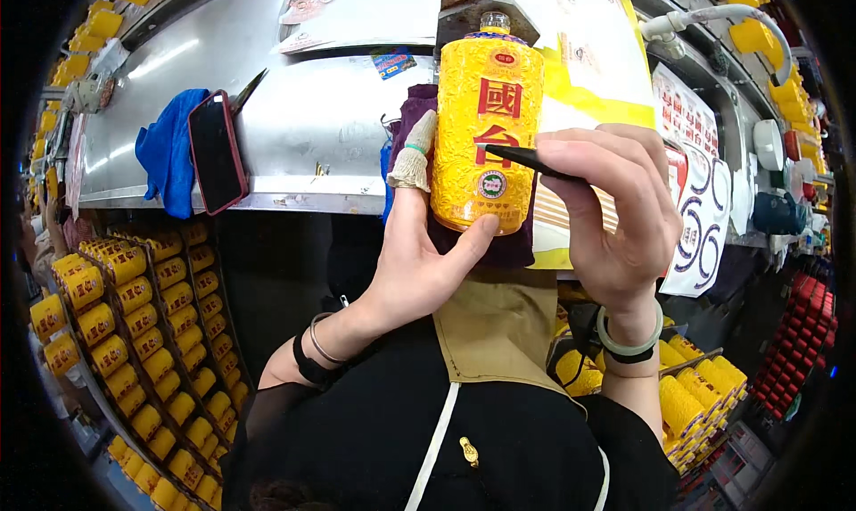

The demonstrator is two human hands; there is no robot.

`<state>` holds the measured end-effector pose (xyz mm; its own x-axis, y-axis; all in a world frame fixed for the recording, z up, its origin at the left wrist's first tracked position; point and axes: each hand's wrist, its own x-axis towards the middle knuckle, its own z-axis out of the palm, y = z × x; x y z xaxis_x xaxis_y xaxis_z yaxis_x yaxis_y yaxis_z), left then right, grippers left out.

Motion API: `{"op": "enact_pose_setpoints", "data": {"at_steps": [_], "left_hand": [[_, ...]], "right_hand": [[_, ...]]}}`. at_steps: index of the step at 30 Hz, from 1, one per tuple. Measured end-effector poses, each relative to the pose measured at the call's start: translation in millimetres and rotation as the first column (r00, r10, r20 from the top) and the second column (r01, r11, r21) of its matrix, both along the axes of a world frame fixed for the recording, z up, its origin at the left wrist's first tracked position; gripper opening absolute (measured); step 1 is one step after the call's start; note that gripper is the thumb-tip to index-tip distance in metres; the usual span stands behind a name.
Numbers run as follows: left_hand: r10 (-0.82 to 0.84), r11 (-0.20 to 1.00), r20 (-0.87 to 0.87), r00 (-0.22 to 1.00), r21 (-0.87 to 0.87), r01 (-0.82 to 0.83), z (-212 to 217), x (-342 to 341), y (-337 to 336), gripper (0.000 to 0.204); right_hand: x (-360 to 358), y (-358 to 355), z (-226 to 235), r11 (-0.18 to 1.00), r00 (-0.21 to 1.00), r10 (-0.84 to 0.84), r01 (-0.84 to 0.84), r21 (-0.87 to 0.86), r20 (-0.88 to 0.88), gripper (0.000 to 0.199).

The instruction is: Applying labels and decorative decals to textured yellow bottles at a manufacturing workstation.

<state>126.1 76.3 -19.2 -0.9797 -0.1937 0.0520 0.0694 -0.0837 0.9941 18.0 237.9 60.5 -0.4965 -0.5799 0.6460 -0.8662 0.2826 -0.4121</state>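
Note:
A yellow embossed bottle (489, 83) with red characters, a small round emblem and a clear glass neck lies neck-away in front of me, over a dark purple cloth (481, 254). My left hand (423, 243) grips its lower left side, thumb across the base end. White fabric with a green band covers fingers of that hand. Pinched in my right hand (615, 199) is a slim black pointed tool (522, 158); its exact kind is unclear. Its tip points left, over the lower large red character, and I cannot tell whether it touches.
On the metal bench (312, 101) lie a blue cloth (172, 150), a phone (217, 152) and paper sheets (361, 12). Sticker sheets (700, 221) hang at the right. Racks of yellow bottles (134, 297) stand at the left, more yellow bottles (691, 399) at the lower right.

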Motion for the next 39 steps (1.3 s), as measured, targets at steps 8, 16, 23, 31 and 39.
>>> {"op": "enact_pose_setpoints", "data": {"at_steps": [8,16,23,31,39], "left_hand": [[-0.038,0.799,-0.282,0.959,-0.585,-0.141,-14,21,-17,0.083],[-0.056,0.632,-0.331,0.942,-0.742,-0.223,-24,27,-14,0.055],[0.131,0.795,-0.219,0.967,-0.560,-0.235,-28,14,-18,0.071],[0.061,0.755,-0.369,0.928,-0.591,-0.285,-8,6,-17,0.076],[0.080,0.664,-0.347,0.934,-0.681,-0.310,2,3,-12,0.081]], "right_hand": [[26,44,-36,0.860,0.812,-0.189,0.408,-0.305,0.553,0.038],[76,14,-60,0.861,0.570,0.081,0.373,-0.345,0.818,0.030],[65,46,-69,0.864,0.526,-0.235,0.499,-0.073,0.817,0.023],[77,30,-66,0.912,0.699,-0.182,0.384,-0.147,0.692,0.024],[76,13,-55,0.930,0.693,-0.149,0.341,-0.138,0.705,0.025]]}}
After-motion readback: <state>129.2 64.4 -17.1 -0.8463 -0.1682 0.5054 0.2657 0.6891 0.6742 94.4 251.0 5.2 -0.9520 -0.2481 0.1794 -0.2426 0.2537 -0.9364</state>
